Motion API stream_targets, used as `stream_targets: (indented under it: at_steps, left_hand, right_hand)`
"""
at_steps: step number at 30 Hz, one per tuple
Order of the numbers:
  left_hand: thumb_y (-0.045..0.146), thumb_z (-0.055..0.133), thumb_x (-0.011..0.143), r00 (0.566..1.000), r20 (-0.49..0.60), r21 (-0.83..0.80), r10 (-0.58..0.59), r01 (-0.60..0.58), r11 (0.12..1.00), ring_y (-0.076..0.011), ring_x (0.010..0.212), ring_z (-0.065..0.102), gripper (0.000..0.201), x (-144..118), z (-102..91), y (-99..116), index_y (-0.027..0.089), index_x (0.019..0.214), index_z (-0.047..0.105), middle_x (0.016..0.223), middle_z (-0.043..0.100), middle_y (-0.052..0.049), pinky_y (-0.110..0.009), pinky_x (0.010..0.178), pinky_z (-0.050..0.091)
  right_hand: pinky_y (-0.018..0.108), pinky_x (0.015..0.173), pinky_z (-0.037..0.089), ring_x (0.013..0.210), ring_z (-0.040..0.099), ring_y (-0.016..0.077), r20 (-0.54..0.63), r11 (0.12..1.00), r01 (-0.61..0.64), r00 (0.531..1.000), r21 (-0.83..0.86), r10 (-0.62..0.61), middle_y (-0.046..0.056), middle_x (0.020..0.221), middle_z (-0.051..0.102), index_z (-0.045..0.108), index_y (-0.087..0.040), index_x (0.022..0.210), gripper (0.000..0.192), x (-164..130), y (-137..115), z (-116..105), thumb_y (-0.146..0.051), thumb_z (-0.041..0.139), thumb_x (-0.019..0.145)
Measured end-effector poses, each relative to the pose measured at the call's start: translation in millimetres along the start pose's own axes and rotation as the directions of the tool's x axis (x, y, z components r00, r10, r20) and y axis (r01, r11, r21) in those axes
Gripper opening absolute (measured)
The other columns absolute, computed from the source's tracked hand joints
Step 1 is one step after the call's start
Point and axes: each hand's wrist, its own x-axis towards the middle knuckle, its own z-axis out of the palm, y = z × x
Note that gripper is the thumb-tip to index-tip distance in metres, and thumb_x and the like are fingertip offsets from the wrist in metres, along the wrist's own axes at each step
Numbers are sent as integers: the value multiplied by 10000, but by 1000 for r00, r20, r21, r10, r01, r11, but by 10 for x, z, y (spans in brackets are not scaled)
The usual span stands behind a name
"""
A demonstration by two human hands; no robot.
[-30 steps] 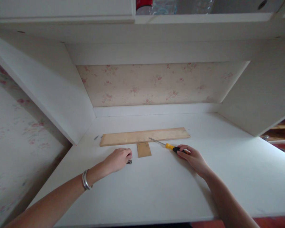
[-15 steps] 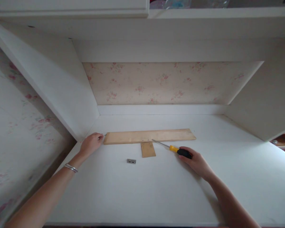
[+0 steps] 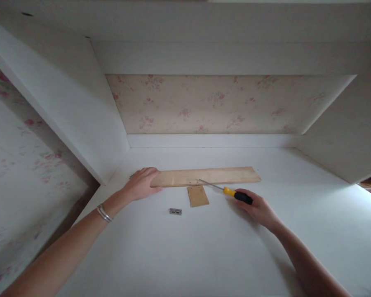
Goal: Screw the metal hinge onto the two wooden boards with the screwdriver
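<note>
A long wooden plank (image 3: 210, 176) lies flat on the white desk (image 3: 185, 247). My left hand (image 3: 142, 183) rests on the plank's left end, fingers curled over it. A screwdriver (image 3: 231, 193) with a yellow and black handle is gripped by my right hand (image 3: 258, 208), its tip lying on the plank near the middle. Just in front of the plank lies a small wooden piece (image 3: 198, 196). A small metal bracket (image 3: 175, 211) sits loose on the desk between my hands.
The desk is set in a white alcove with a slanted panel (image 3: 68, 103) on the left, a side wall (image 3: 346, 132) on the right and floral wallpaper (image 3: 216, 103) behind. A white shelf underside (image 3: 204, 24) hangs overhead.
My left hand left the metal bracket, reached to the far left by the plank's end, then settled on the plank's left end. My right hand kept hold of the screwdriver.
</note>
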Motion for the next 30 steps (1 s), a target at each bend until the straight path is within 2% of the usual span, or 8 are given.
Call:
stream_targets:
  at_steps: [4,8,13,17,23,26,28,30]
  left_hand:
    - [617,668,601,981,195,27,20,-26,999,-300,1170,470,813,391,85,206,249,1296,466,1306,499,-104,-407,971,362]
    - [577,674,597,933,351,-75,86,-63,995,-240,972,589,684,701,123,220,259,1190,549,1107,608,-66,-305,823,441]
    - [576,677,593,972,228,-94,60,-39,995,-243,1077,542,823,963,32,121,215,1303,471,1242,538,-86,-291,924,400]
    - [549,663,609,980,190,-68,59,-47,997,-247,1164,477,919,1162,-129,-147,147,1384,375,1312,483,-111,-289,999,343]
    - [498,618,628,953,302,39,-26,15,999,-259,1160,478,822,1285,-283,-772,129,1341,443,1297,498,-127,-303,998,344]
    - [468,603,638,928,349,106,-129,97,990,-272,1205,447,824,1256,-259,-1055,160,1376,405,1356,461,-122,-330,1023,325]
    - [456,585,650,914,364,132,-180,141,981,-276,1242,413,838,1244,-209,-1211,154,1401,366,1395,424,-124,-341,1046,300]
    - [459,561,672,906,371,128,-206,170,977,-272,1275,380,834,1258,-135,-1339,158,1417,338,1428,385,-119,-347,1065,277]
  right_hand:
    - [260,549,417,615,536,151,11,966,-156,988,204,157,-2,755,606,571,-207,1167,524,-53,-47,13,-506,632,743]
    - [245,595,403,655,519,134,-42,920,-210,971,332,237,-18,759,587,563,-204,1168,536,-100,-9,-13,-506,656,735]
    - [244,628,394,687,516,132,-67,895,-225,961,385,270,-19,782,587,566,-217,1170,532,-83,51,-4,-504,665,734]
    - [244,615,381,688,507,133,-43,895,-212,968,393,248,-20,764,576,569,-209,1164,522,-84,16,9,-503,661,742]
    - [262,637,408,685,527,143,-60,892,-230,960,389,273,-13,736,595,584,-190,1147,509,-76,-49,27,-488,663,743]
    - [288,751,451,767,565,157,-23,783,-226,956,580,293,16,867,632,578,-175,1164,528,-48,-191,89,-437,696,720]
    - [308,816,458,829,580,164,30,692,-240,953,681,300,41,1027,626,564,-178,1195,539,-21,-381,170,-397,699,721]
    - [327,835,462,832,587,166,104,659,-263,957,705,271,57,1100,609,544,-174,1225,545,19,-634,294,-376,676,737]
